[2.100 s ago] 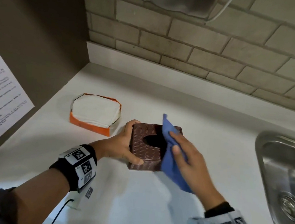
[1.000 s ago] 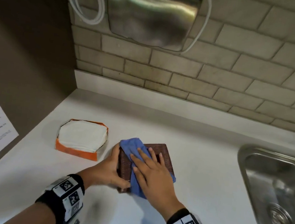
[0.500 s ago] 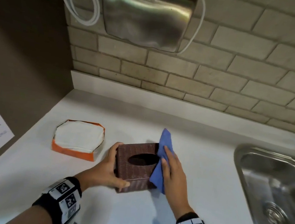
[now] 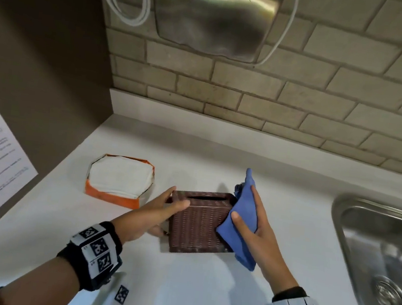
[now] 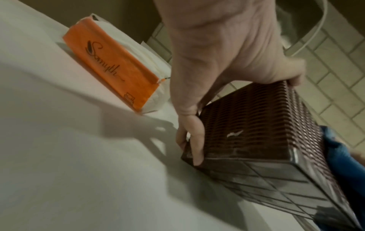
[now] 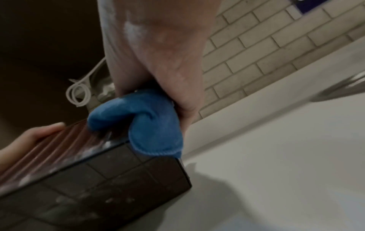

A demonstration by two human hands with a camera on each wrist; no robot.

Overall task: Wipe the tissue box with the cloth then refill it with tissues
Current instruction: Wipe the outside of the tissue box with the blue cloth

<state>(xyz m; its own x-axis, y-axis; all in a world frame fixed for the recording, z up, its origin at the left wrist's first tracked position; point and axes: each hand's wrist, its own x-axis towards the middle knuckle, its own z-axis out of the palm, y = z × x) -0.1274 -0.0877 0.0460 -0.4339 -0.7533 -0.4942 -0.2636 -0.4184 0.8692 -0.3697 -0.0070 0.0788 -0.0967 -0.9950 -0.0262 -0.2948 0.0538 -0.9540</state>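
As it is tilting on the white counter (image 4: 203, 292), the brown tissue box (image 4: 198, 224) is being gripped by the left hand (image 4: 159, 213) | right hand (image 4: 259, 225) is pressing the pinched blue cloth (image 4: 240, 215) against its right side | tissue pack (image 4: 120, 180) is lying far-left.

The brown woven-pattern tissue box (image 4: 197, 221) is tipped, its slot facing away. The blue cloth (image 4: 242, 218) lies folded against the box's right side. The orange tissue pack (image 4: 120, 180), open-topped with white tissues, sits left on the table (image 4: 178, 289).
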